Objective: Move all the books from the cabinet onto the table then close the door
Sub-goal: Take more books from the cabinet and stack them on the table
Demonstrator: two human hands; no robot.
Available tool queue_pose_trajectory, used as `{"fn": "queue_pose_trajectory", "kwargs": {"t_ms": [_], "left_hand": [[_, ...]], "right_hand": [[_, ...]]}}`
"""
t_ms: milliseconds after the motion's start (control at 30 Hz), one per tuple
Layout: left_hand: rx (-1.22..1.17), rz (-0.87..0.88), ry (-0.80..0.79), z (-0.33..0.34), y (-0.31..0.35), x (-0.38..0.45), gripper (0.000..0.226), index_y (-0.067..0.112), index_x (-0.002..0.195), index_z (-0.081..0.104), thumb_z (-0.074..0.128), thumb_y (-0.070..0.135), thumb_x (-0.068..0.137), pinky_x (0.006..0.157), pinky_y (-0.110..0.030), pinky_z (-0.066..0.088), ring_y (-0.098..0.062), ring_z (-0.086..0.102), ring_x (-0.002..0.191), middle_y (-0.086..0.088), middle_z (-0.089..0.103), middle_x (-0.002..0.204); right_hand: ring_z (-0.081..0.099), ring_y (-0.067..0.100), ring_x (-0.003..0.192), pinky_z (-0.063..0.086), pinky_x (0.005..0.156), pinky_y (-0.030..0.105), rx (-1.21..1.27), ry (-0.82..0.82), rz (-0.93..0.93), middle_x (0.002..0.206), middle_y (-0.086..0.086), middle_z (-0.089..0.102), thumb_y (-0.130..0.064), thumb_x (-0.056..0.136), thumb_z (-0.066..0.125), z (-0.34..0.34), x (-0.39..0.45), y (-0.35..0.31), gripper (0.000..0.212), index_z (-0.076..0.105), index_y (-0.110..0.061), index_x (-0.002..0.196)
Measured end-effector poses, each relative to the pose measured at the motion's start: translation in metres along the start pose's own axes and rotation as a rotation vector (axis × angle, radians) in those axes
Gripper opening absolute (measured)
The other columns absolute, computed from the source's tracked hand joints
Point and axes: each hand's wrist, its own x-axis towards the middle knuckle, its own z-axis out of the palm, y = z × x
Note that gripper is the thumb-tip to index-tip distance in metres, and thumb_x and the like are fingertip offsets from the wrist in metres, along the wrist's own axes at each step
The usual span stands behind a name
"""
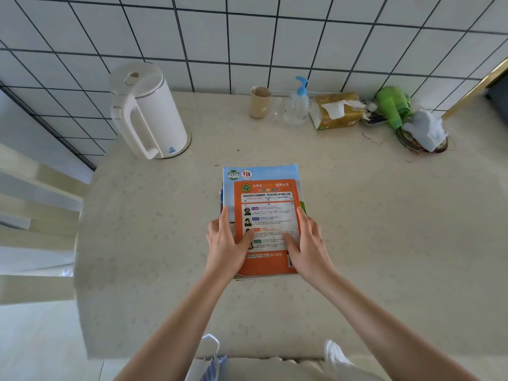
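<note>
Lying stacked flat on the table (357, 243) well in front of the white kettle (149, 111), orange book (268, 215) atop a blue one (261, 173), clasped at both sides by left grip (226, 243) and right grip (306, 243), thumbs pressing the cover.

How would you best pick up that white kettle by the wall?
Grip the kettle by its handle, coming from the front left. It stands upright with the handle's loop facing that way, open enough for fingers to curl through.
</note>
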Motion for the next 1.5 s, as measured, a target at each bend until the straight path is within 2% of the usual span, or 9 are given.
{"fn": "queue_pose_trajectory", "kwargs": {"t_ms": [233,333,433,633,733,967,1167,1367,1500], "left_hand": [[0.013,0.045,0.018,-0.007,-0.006,0.001,0.077,0.034,0.148,0.021,0.063,0.050,0.086,0.105,-0.050,0.042,-0.024,0.031,0.139,-0.002,0.026,0.151],[0.272,0.264,0.026,-0.013,-0.004,-0.004,0.066,0.031,0.148,0.025,0.057,0.044,0.092,0.104,-0.048,0.043,-0.026,0.026,0.141,-0.004,0.021,0.155],[0.532,0.531,0.037,-0.015,0.000,-0.005,0.058,0.015,0.144,0.038,0.060,0.030,0.092,0.101,-0.048,0.047,-0.028,0.028,0.140,-0.006,0.034,0.150],[0.533,0.795,-0.052,0.009,0.016,-0.026,0.048,0.005,0.132,0.054,0.066,0.018,0.087,0.102,-0.048,0.046,-0.030,0.044,0.132,-0.008,0.056,0.132],[0.501,0.928,-0.109,0.031,0.020,-0.046,0.042,0.005,0.128,0.058,0.062,0.019,0.089,0.101,-0.044,0.047,-0.028,0.051,0.126,-0.007,0.063,0.124],[0.495,1.069,-0.349,0.085,0.019,-0.108,0.039,0.011,0.113,0.067,0.045,0.030,0.087,0.089,-0.039,0.049,-0.028,0.062,0.094,-0.002,0.068,0.094],[0.489,1.170,-0.594,0.125,0.001,-0.211,0.033,0.013,0.107,0.069,0.051,0.027,0.083,0.082,-0.029,0.044,-0.023,0.060,0.087,0.001,0.068,0.088],[0.555,1.183,-0.902,0.146,-0.048,-0.314,0.033,0.017,0.109,0.069,0.052,0.028,0.083,0.080,-0.026,0.045,-0.019,0.061,0.089,0.005,0.067,0.088],[0.557,1.243,-1.062,0.165,-0.078,-0.389,0.023,0.015,0.108,0.069,0.065,0.014,0.085,0.079,-0.030,0.049,-0.017,0.063,0.089,0.005,0.067,0.089]], "right_hand": [[0.036,0.009,0.126,0.029,0.095,0.023,-0.004,0.014,-0.021,0.146,-0.003,0.031,-0.037,0.096,0.048,-0.005,-0.002,-0.003,0.067,0.009,-0.033,0.151],[0.035,0.016,0.134,0.029,0.099,0.022,-0.017,0.038,-0.015,0.151,0.000,0.028,-0.032,0.097,0.049,-0.009,-0.008,-0.002,0.062,0.017,-0.029,0.150],[0.034,0.023,0.138,0.032,0.110,0.035,-0.045,0.077,0.023,0.155,0.003,0.022,-0.032,0.098,0.047,-0.012,-0.024,-0.001,0.055,0.026,-0.023,0.148],[0.043,0.020,0.131,0.027,0.101,0.014,-0.096,0.157,-0.003,0.146,0.005,0.039,-0.025,0.096,0.053,-0.024,-0.075,0.016,0.048,0.041,-0.012,0.140],[0.043,0.020,0.131,0.027,0.105,0.018,-0.130,0.196,0.023,0.144,0.004,0.042,-0.024,0.095,0.054,-0.033,-0.109,0.034,0.049,0.042,-0.012,0.140],[0.039,0.017,0.132,0.029,0.106,0.024,-0.141,0.330,0.305,0.141,-0.001,0.047,-0.031,0.098,0.045,-0.045,-0.217,0.082,0.049,0.035,-0.017,0.144],[0.048,0.020,0.126,0.036,0.103,0.029,-0.090,0.472,0.553,0.136,0.000,0.053,-0.031,0.098,0.045,-0.017,-0.363,0.118,0.044,0.043,-0.016,0.139],[0.053,0.018,0.120,0.042,0.101,0.031,-0.009,0.615,0.783,0.132,0.000,0.057,-0.030,0.097,0.047,0.030,-0.504,0.132,0.042,0.046,-0.016,0.137],[0.056,0.019,0.118,0.042,0.101,0.030,0.047,0.727,0.956,0.128,0.002,0.060,-0.026,0.095,0.052,0.064,-0.602,0.134,0.039,0.052,-0.012,0.131]]}}
